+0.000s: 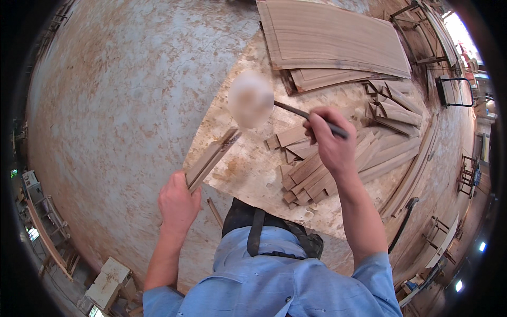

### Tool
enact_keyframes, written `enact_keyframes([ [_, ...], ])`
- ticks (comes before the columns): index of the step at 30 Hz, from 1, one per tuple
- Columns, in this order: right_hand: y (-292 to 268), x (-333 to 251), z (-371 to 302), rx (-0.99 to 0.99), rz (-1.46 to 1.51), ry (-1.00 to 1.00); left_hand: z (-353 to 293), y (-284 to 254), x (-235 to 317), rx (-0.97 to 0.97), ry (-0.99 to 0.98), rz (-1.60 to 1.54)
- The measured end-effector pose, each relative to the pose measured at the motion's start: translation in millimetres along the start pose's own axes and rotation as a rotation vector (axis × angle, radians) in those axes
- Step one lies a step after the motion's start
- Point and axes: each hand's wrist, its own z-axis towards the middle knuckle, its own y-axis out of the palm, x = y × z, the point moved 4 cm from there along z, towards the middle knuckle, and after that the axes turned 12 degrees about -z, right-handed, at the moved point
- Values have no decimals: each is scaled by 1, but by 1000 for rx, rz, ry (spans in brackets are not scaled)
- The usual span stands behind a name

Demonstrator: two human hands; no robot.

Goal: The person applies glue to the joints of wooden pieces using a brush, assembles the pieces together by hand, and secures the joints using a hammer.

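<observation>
We judge the work partway: left hand (178,199) clasping a long brown wooden piece (205,164) centre-left, right hand (332,140) pinching a slim dark-handled tool (293,110) mid-frame, brown wooden slats (312,173) lying loose right of centre.

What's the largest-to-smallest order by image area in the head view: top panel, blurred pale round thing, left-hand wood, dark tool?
1. Top panel
2. Blurred pale round thing
3. Wood in the left hand
4. Dark tool in the right hand
Nearness may enlarge the held things.
</observation>
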Motion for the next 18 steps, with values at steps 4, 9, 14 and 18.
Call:
enact_keyframes([
  [4, 31, 16, 35, -48, -123, -64, -4, 2, -10, -190, -183, 36],
  [9, 49, 41, 45, -41, -268, -234, -2, -4, 1, -21, 62, 29],
  [14, 18, 29, 31, -5, 248, 238, -6, -2, -6, -30, -39, 42],
  [18, 4, 1, -10, -37, 353, 139, -2, 1, -6, 17, -44, 61],
])
